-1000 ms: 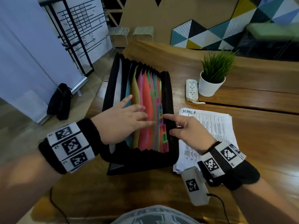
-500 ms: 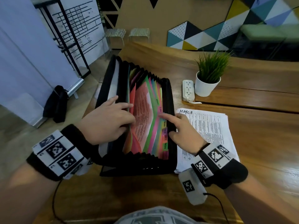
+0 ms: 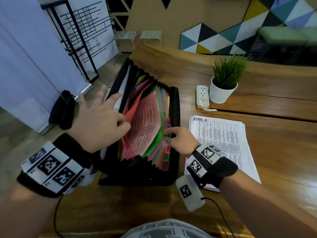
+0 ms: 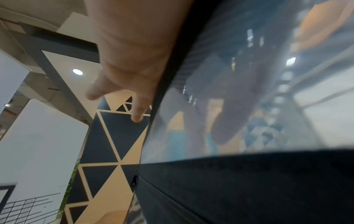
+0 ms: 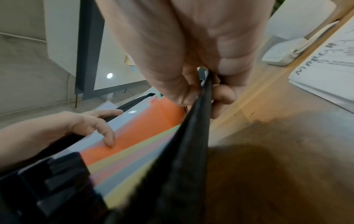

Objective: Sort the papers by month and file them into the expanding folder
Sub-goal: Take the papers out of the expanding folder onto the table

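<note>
The black expanding folder [image 3: 175,107] stands open on the wooden table, its coloured dividers fanned out with month tabs along the right side. My left hand [image 3: 109,115] presses the left dividers back with spread, straight fingers, and its fingertips [image 5: 110,142] rest on an orange divider [image 5: 145,127]. A wide pocket gapes, showing a printed sheet [image 3: 145,127] seen through pink. My right hand [image 3: 171,134] pinches the folder's right wall [image 5: 184,151] near the tabs, thumb inside and fingers outside. A white paper stack [image 3: 223,145] headed MARCH lies just right of the folder.
A white power strip [image 3: 202,97] and a potted plant [image 3: 223,86] stand beyond the papers. The table [image 3: 274,160] stretches to the right. The folder sits at the table's left edge, and a black bag [image 3: 61,110] lies on the floor beside a white banner.
My left hand slid left from lying across the dividers, spreading a pocket wide open. My right hand went from pointing at the tabs to pinching the folder's right wall.
</note>
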The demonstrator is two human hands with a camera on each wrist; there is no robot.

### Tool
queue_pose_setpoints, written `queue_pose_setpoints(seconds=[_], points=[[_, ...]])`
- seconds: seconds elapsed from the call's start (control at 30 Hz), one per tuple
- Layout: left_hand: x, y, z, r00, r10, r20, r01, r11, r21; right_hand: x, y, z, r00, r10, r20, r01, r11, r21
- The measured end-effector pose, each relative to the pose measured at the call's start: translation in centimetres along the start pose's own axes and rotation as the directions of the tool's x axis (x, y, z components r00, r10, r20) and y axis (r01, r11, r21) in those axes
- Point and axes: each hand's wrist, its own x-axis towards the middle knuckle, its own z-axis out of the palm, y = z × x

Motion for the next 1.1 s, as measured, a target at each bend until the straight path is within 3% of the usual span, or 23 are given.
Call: queue_pose_setpoints(seconds=[0.17,0.27,0.37,0.43,0.53,0.63,0.73,0.8,0.9,1.1], points=[[0.0,-0.3,0.8,0.98,-0.195,-0.034,0.181,0.955,-0.233,1.5,-0.7,1.0,0.999,0.041,-0.013,-0.041,0.997,-0.071],[0.4,-0.3,0.1,0.947,-0.315,0.056,0.313,0.873,-0.374,2.1,-1.1,1.1,0.995,0.083,-0.05,-0.085,0.995,-0.054],[0.9,0.5,0.2,0.948,-0.316,0.038,0.291,0.813,-0.504,2.6,-1.4,1.1,0.992,0.125,-0.022,-0.124,0.992,0.033],[0.8,1.9,0.4,0.96,-0.277,0.036,0.25,0.792,-0.557,2.7,-1.6,1.2,0.976,0.218,-0.015,-0.217,0.975,0.055],[0.2,4.0,0.8,0.967,-0.253,0.042,0.225,0.76,-0.61,3.1,-1.1,2.0,0.949,0.312,-0.044,-0.315,0.942,-0.119],[0.0,5.3,1.6,0.979,-0.196,0.054,0.183,0.742,-0.645,3.9,-0.4,3.6,0.919,0.364,-0.152,-0.391,0.891,-0.232],[0.1,6.1,2.0,0.985,-0.157,0.07,0.165,0.74,-0.652,3.7,0.5,3.4,0.912,0.366,-0.185,-0.393,0.908,-0.143],[0.4,6.0,1.8,0.983,-0.177,0.058,0.172,0.75,-0.639,2.7,1.2,1.6,0.951,0.289,-0.106,-0.29,0.957,0.009],[1.1,4.6,1.3,0.972,-0.234,0.015,0.189,0.745,-0.64,0.0,2.6,-3.1,0.963,0.183,-0.2,-0.138,0.966,0.219],[1.2,3.3,1.3,0.963,-0.269,0.01,0.211,0.731,-0.649,-5.7,9.8,-10.8,0.887,0.344,-0.307,-0.244,0.915,0.321]])
